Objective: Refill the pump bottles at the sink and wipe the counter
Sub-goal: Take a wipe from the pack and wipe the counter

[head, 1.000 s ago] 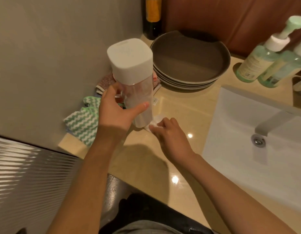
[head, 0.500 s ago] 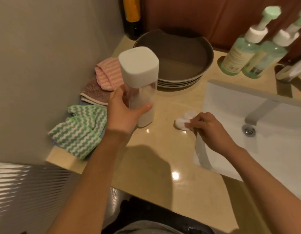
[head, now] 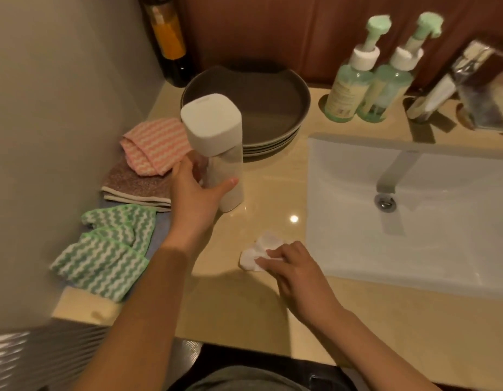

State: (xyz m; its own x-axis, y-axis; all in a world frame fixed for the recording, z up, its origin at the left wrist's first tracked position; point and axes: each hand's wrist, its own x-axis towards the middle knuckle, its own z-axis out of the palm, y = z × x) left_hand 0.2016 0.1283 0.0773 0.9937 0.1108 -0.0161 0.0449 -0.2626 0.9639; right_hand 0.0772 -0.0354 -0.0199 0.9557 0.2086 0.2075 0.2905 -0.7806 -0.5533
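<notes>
Nearest the body, on the front strip of the worktop [head: 244,320], the right hand [head: 294,266] lies knuckles up, its fingers [head: 273,253] curled down onto a white wad [head: 254,256] and pinching it against the surface. The wad projects beyond the fingertips, to the left and away from the body. The sink [head: 414,263] rim runs just beside this hand on its right. Farther back and to the left, the left hand [head: 194,193] grips the dispenser bottle [head: 216,153] low on its clear body, thumb in front and fingers wrapped behind. The bottle's long axis is close to vertical. Whether its base touches the worktop cannot be told. In judgement, the wiping stroke falls to the right hand, across the bare surface between wad and bottle. At the rear, two green pump bottles [head: 349,88] stand side by side behind the sink.
</notes>
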